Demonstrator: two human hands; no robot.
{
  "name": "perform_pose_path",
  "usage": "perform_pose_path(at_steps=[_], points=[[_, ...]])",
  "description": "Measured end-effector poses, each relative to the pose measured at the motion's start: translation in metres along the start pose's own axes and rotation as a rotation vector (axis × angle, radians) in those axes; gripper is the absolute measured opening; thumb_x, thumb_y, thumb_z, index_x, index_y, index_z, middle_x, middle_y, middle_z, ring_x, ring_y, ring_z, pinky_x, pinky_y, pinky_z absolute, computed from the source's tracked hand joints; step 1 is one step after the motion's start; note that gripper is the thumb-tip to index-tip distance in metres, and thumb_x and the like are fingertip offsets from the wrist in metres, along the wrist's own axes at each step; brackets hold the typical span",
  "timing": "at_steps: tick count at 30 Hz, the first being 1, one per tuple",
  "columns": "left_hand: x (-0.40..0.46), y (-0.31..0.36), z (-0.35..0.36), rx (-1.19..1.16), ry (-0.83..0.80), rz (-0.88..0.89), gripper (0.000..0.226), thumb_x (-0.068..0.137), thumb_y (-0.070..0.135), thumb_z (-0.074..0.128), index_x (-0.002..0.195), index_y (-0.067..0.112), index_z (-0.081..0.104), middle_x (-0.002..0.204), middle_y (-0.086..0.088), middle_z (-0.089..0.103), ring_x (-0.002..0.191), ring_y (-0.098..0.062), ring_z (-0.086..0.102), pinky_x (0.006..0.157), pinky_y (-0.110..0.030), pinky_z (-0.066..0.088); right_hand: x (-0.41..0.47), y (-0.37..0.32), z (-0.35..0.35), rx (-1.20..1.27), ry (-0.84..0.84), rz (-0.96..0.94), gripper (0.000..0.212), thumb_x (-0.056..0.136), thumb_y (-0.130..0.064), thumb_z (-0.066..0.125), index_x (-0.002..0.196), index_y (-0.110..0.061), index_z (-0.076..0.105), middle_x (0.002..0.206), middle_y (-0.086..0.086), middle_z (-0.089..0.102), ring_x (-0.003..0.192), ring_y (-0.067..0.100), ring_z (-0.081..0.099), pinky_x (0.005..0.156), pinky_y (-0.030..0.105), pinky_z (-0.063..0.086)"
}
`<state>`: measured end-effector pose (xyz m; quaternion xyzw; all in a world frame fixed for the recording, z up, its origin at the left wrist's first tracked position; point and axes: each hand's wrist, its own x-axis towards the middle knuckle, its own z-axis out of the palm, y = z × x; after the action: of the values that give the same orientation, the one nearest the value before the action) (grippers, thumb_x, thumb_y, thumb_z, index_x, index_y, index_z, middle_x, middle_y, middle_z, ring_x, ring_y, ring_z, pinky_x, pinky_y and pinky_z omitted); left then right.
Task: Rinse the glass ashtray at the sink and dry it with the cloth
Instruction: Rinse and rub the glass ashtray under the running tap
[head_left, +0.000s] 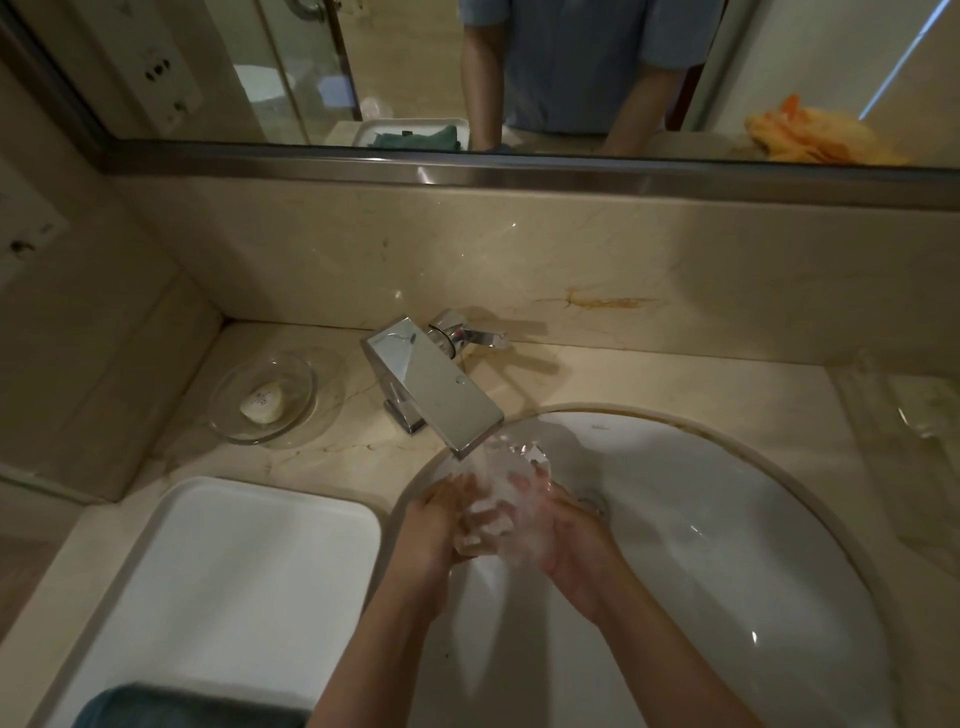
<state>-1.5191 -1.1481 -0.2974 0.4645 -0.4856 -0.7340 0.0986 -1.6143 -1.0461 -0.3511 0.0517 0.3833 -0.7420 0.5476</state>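
Note:
The clear glass ashtray (511, 470) is held under the chrome faucet (434, 387), with water running over it into the white sink (727, 545). My left hand (434, 525) grips its left side and my right hand (569, 535) grips its right side. The glass is blurred by the water, so its exact outline is hard to tell. A dark teal cloth (192, 709) lies at the near end of a white tray (249, 582) to the left of the sink.
A glass soap dish (236, 423) with a white soap (262, 404) stands on the marble counter, left of the faucet. The faucet lever (470, 335) points right. Clear plastic wrap (914, 410) lies at the right. A mirror spans the wall above.

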Motion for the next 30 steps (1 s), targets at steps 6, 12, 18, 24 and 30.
perform_pose_path(at_steps=[6, 12, 18, 24, 30], points=[[0.0, -0.009, -0.005, -0.113, -0.087, -0.087, 0.032, 0.098, 0.024, 0.036, 0.091, 0.015, 0.066, 0.083, -0.006, 0.064, 0.07, -0.019, 0.061, 0.065, -0.034, 0.047, 0.002, -0.004, 0.009, -0.176, 0.111, 0.045, 0.027, 0.095, -0.034, 0.042, 0.108, -0.026, 0.065, 0.116, -0.005, 0.063, 0.086, 0.015, 0.066, 0.056, 0.031, 0.056], [-0.002, -0.019, -0.016, -0.076, -0.265, -0.104, 0.029, 0.093, 0.027, 0.045, 0.108, 0.016, 0.067, 0.1, -0.005, 0.073, 0.087, -0.019, 0.069, 0.075, -0.035, 0.054, 0.004, -0.008, 0.009, -0.427, 0.092, 0.014, 0.026, 0.083, -0.035, 0.058, 0.102, -0.023, 0.071, 0.108, 0.01, 0.071, 0.095, 0.031, 0.068, 0.075, 0.041, 0.056], [0.002, -0.034, -0.016, -0.265, -0.263, -0.132, 0.066, 0.077, 0.067, 0.036, 0.114, 0.021, 0.066, 0.113, -0.004, 0.071, 0.105, -0.02, 0.066, 0.08, -0.04, 0.054, 0.002, -0.01, 0.019, -0.801, 0.13, -0.129, 0.015, 0.087, -0.041, 0.057, 0.087, -0.045, 0.071, 0.083, -0.013, 0.075, 0.076, 0.006, 0.071, 0.071, 0.03, 0.054], [0.004, -0.051, -0.012, -0.425, -0.244, -0.097, 0.068, 0.078, 0.064, 0.039, 0.116, 0.015, 0.066, 0.107, -0.008, 0.072, 0.101, -0.02, 0.067, 0.075, -0.032, 0.056, 0.001, -0.02, 0.025, -1.27, -0.022, -0.269, 0.047, 0.084, -0.003, 0.045, 0.112, -0.036, 0.064, 0.102, -0.018, 0.066, 0.093, -0.004, 0.059, 0.074, 0.001, 0.042], [-0.003, -0.064, -0.019, -0.096, -0.083, -0.04, 0.027, 0.091, 0.032, 0.051, 0.1, 0.01, 0.065, 0.082, -0.006, 0.07, 0.068, -0.014, 0.065, 0.056, -0.02, 0.052, 0.008, -0.031, 0.033, -1.57, -0.127, -0.246, 0.024, 0.091, -0.008, 0.045, 0.101, -0.019, 0.064, 0.107, 0.007, 0.068, 0.098, 0.022, 0.063, 0.08, 0.026, 0.049]])
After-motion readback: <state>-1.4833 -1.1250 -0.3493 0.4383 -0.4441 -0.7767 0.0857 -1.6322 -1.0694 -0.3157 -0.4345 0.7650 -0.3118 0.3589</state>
